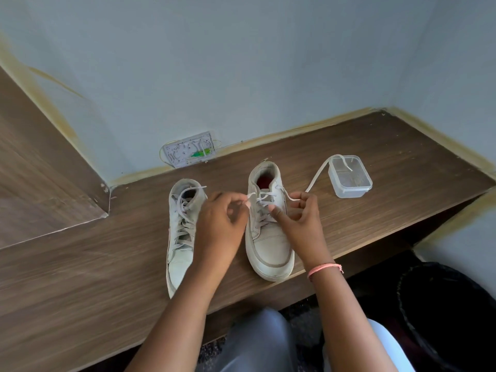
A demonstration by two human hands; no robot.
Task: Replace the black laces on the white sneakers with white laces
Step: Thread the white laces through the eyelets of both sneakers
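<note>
Left hand pinches the short end of the flat white lace between thumb and fingertips, up at the top eyelets. Right hand has its grip curled round the lace's other, longer run, forefinger pressing on the crossings. Both work the right-hand white canvas sneaker, standing toe toward the person on the brown wood-grain bench. From the right hand's grip the long tail runs out toward two o'clock and drapes over the rim of a clear plastic tub, its tip dangling inside.

At nine o'clock from the hands, just beside the left wrist, lies the second white canvas sneaker, tipped onto its side and already criss-crossed in pale lace to the collar, ends loose.

By my read we're nearly home: no black lace shows anywhere, one shoe threaded, this one at the last eyelets. Left to do: pull through, even up, probably tie both.
</note>
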